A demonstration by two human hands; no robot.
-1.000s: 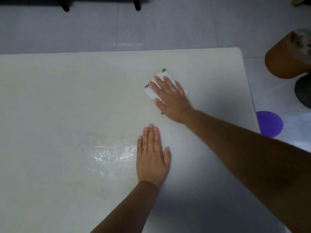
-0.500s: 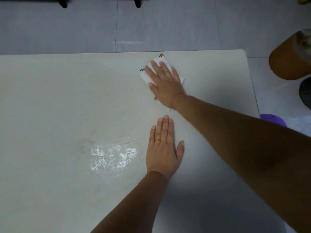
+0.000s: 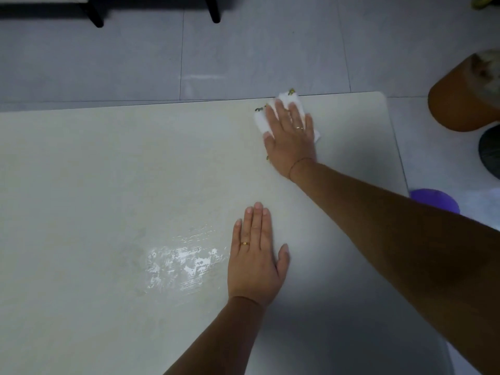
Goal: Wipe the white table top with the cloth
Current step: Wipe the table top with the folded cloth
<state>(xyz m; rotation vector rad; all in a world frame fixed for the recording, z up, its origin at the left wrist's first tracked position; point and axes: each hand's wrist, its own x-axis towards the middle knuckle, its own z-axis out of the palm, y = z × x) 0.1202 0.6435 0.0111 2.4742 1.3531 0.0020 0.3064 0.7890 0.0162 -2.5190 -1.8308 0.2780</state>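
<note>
Table top [image 3: 108, 171]: white, faintly streaked; the largest thing in view, running out of frame at the left and bottom. Far edge straight, right edge ending in a rounded far-right corner. Wide bare surface to the left of both hands.
Floor [image 3: 257, 50]: grey tiles beyond the far edge and along the right side of the table.
Right arm [image 3: 392, 226]: bare, stretched from the lower right across the table toward the far edge.
Left arm [image 3: 216, 339]: bare, entering from the bottom, pointing away from the person.
Brown stool [image 3: 460, 104]: on the floor past the far-right corner, well apart from the table; pale top, contents cannot be told.
Wet patch [image 3: 181, 266]: shiny smear on the table, just left of the left hand.
Purple disc [image 3: 435, 201]: on the floor beside the right edge, partly hidden by the right arm.
Dark round thing [image 3: 489, 155]: on the floor at the right frame edge, cut off.
Chair legs [image 3: 213, 9]: black, on the floor at the top of the frame.
Left hand [image 3: 254, 258]: flat, palm down, fingers together, thumb out; grips nothing.
Right hand [image 3: 290, 136]: flat, palm down, fingers spread, pressing the cloth; not curled round it.
Cloth [image 3: 261, 121]: white with small dark-and-yellow marks, under the right hand, at the far edge near the far-right corner, one corner poking just over the edge.
</note>
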